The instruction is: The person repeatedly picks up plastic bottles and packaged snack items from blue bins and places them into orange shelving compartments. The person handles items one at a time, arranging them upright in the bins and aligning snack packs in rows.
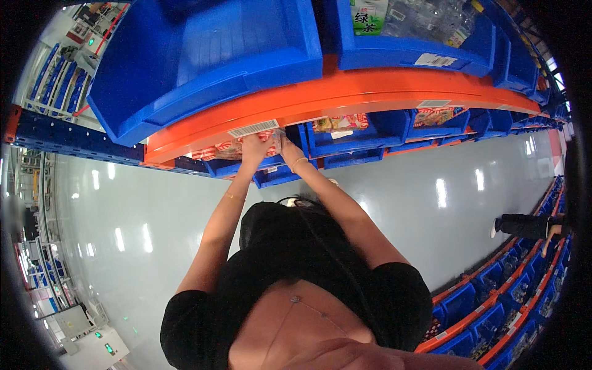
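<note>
Below an orange shelf beam (296, 102), both of my hands reach into a blue plastic bin (273, 162) of red-and-white striped packets (225, 150). My left hand (254, 149) grips one clear-and-red packet (274, 143) from its left side. The right hand (291, 153) has its fingers around the right end of that same packet. The beam and a barcode label (253, 128) on it lie just above my fingers and partly cover the bin. What the packets contain is too blurred to tell.
Overhead are a large blue bin (240, 51) and another bin (393, 58) holding clear bottles. More bins with packets (341, 123) line the shelf to the right. A person (522, 225) stands by another rack (490, 300). Grey floor (152, 203) lies beneath.
</note>
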{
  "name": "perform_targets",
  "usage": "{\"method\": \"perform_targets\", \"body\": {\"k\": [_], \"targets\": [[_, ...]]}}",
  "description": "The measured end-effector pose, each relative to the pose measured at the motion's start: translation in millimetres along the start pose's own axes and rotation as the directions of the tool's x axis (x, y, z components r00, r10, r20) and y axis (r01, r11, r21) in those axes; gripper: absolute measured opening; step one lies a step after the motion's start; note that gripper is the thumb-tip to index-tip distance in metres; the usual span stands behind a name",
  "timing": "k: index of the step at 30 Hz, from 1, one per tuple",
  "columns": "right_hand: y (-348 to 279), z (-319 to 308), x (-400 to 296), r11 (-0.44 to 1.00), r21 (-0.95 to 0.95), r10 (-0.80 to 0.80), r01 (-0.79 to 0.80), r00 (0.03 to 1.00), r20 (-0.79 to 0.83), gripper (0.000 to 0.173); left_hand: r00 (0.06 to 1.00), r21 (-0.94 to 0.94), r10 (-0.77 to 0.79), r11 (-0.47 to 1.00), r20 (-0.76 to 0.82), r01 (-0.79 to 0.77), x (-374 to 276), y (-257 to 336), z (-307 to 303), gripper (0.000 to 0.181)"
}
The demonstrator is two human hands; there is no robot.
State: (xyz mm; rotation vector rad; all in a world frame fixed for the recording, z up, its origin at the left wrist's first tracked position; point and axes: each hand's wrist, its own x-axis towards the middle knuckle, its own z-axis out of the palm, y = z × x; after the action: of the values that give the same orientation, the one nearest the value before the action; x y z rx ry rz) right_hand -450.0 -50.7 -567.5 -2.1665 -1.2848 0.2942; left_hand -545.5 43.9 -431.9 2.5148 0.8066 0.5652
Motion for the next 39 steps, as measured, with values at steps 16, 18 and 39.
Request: {"method": "perform_targets", "body": {"k": [16,18,39], "targets": [[117.8,-75.8,17.1,0.952,0.056,0.306,-0.301,0.943,-0.13,0.018,0.932,0.333,0.307,0.873,0.193,-0.356,30.4,-9.6,89.7,0.036],[129.8,-55.4,33.0,0.959,-0.048,0.263,-0.279,0.94,-0.216,0.019,0.904,0.188,0.379,0.89,0.196,-0.415,35.0,40.9,98.0,0.03],[98.4,-202.3,-41.8,0.971,0.081,-0.221,0.227,0.972,-0.079,0.014,0.999,-0.315,-0.019,0.948,0.05,0.034,38.9,81.5,140.8,0.024]]}}
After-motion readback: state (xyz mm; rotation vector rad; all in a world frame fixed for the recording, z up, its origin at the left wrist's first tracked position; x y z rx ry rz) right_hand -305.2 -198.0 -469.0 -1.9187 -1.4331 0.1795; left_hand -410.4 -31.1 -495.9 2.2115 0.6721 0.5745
